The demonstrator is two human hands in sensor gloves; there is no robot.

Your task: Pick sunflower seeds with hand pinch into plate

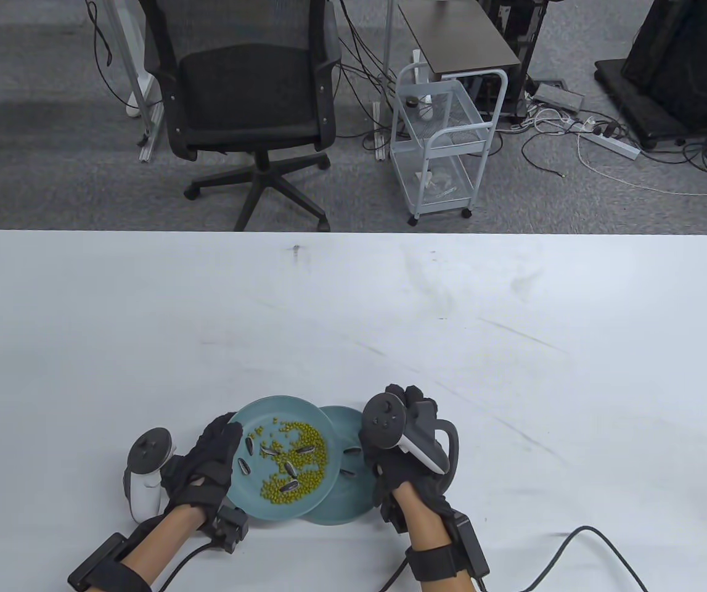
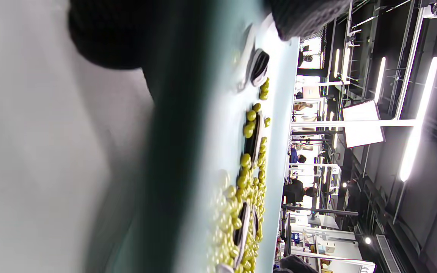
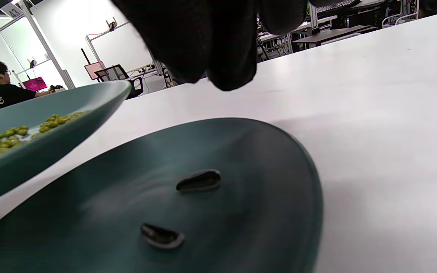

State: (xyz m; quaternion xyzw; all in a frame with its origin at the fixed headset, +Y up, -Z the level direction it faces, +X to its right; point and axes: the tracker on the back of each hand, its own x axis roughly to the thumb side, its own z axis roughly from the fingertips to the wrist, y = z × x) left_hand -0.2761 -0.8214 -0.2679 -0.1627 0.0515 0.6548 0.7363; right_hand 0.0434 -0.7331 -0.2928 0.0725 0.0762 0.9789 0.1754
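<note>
Where writing shows, shelf tag (image 3: 12,10) "A3"

The upper plate (image 1: 248,502) covers the lower plate's (image 1: 353,515) left part; the right hand (image 1: 399,459) hides its far edge.

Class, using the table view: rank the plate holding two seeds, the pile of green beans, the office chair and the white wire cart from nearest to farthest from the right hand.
1. Plate holding two seeds, directly beside the right hand, on its left.
2. Pile of green beans, farther left.
3. White wire cart, beyond the table.
4. Office chair, far left.
</note>
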